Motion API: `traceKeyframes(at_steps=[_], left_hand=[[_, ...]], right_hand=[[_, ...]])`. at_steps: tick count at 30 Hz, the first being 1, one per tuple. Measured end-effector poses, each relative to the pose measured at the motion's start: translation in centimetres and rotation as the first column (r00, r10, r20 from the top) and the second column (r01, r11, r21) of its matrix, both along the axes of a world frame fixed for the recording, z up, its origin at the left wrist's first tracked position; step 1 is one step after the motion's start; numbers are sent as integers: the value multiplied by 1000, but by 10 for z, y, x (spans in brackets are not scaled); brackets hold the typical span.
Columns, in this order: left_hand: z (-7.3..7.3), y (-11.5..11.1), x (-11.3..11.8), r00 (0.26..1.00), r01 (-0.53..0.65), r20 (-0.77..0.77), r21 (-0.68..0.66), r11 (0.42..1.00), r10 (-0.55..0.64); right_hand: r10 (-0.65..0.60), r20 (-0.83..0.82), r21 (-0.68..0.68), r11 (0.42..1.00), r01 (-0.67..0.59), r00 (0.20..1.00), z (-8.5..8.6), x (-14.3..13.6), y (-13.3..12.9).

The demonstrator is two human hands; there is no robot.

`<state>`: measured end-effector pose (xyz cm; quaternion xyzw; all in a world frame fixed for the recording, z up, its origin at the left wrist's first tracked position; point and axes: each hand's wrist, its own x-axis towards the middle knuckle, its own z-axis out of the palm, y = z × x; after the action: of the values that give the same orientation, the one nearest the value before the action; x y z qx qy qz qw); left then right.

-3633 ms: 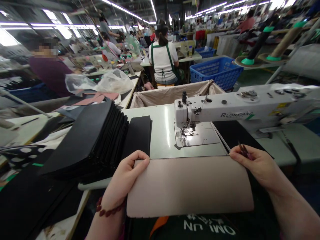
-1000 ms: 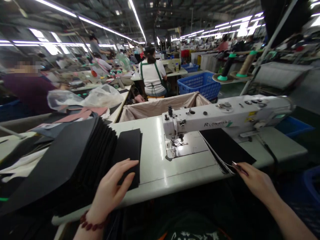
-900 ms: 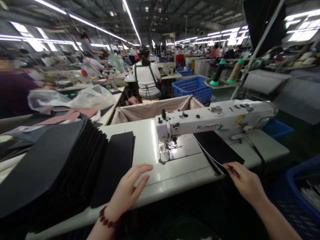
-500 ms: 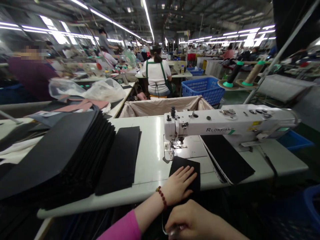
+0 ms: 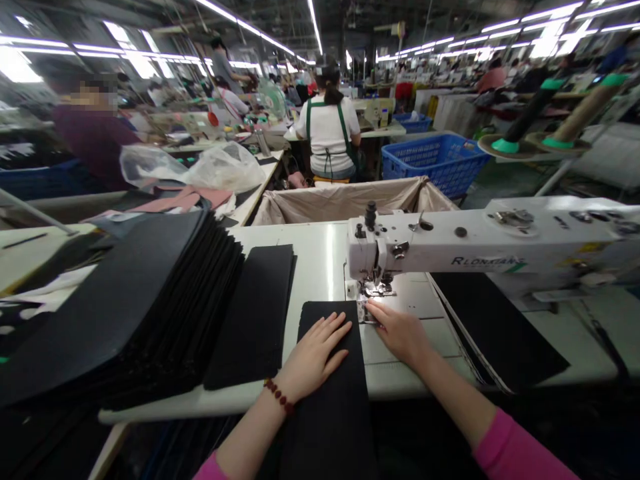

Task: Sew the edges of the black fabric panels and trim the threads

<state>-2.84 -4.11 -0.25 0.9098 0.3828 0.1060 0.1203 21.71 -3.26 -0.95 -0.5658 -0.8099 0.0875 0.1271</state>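
My left hand [image 5: 317, 353], with a red beaded bracelet at the wrist, lies flat with fingers spread on a long black panel [image 5: 333, 413]. That panel hangs over the table's front edge, its far end just left of the needle area. My right hand [image 5: 400, 331] rests on the machine bed, fingers stretched toward the presser foot [image 5: 377, 288] of the white sewing machine [image 5: 450, 243]. Its fingertips are close together beside the foot; whether they pinch something small is too fine to tell.
A tall stack of black panels [image 5: 135, 293] and a smaller pile [image 5: 253, 313] stand left. More panels [image 5: 495, 327] lie under the machine arm. Behind are a cloth-lined bin [image 5: 340, 200], a blue basket [image 5: 433, 163], thread cones [image 5: 523, 123] and a seated person [image 5: 327, 133].
The black panel and my left hand have moved left. My right hand, earlier low in front of the table holding a small metallic object, has risen to the presser foot. The view has shifted.
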Motion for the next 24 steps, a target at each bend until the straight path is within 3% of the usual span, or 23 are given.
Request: traceKeyframes(at_steps=[8,24], left_hand=[[-4,35,22,999,26,18,1,1000,-26],[1,30,29,999,-23,34,0,1000,23]], right_hand=[[-37,38,-3,999,37,999,-3,1,1],[-3,-68,-12,1000,3,998,-10,1,4]])
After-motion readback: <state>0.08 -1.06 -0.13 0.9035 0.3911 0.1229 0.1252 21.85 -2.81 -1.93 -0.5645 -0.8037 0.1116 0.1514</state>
